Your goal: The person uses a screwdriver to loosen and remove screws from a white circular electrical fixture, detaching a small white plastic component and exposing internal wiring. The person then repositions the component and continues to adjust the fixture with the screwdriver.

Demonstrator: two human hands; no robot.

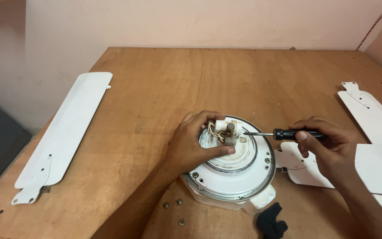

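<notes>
A: How's the room around you?

B: Table [164, 79] is wide, bare wood ahead to the far edge by the wall. Fan blade [65, 132] lies well off to my L, more blades [372, 119] just R.

A: Where's the motor?

B: Fan motor [233, 168] sits centre, near edge. My left hand [195, 144] grips its hub, thumb near the shaft [230, 132].

A: And the R?

B: Right hand [328, 146] clenched on the screwdriver [288, 134], held level, tip touching the hub. Both forearms angle in from below.
</notes>
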